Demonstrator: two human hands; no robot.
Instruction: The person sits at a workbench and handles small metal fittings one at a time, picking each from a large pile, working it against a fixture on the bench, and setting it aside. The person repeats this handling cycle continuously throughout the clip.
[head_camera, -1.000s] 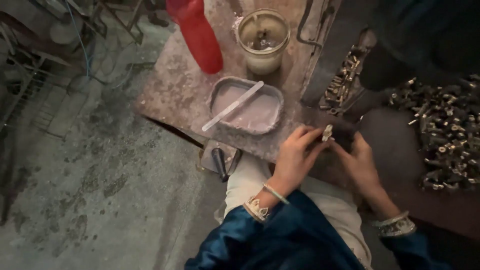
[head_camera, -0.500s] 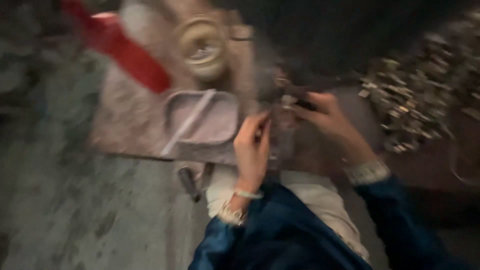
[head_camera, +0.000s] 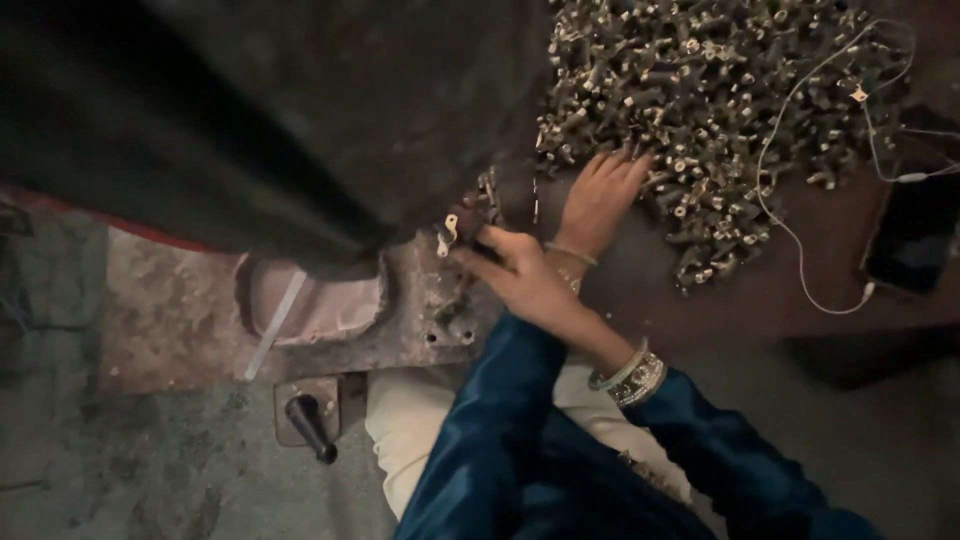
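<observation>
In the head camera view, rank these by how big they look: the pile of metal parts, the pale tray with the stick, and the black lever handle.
1. Pile of metal parts, by far the widest.
2. Pale tray, partly hidden under a dark overhang, so its full size is unsure.
3. Black lever handle, smallest.

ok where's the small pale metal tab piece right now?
Head view, centre: the small pale metal tab sits at the fingertips of the right hand, under the dark machine body, left of the left hand on the pile of metal parts.

Pale tray (head_camera: 320, 305) with 1 stick (head_camera: 272, 325), white cable (head_camera: 800, 270), perhaps a phone (head_camera: 915, 235)
</observation>
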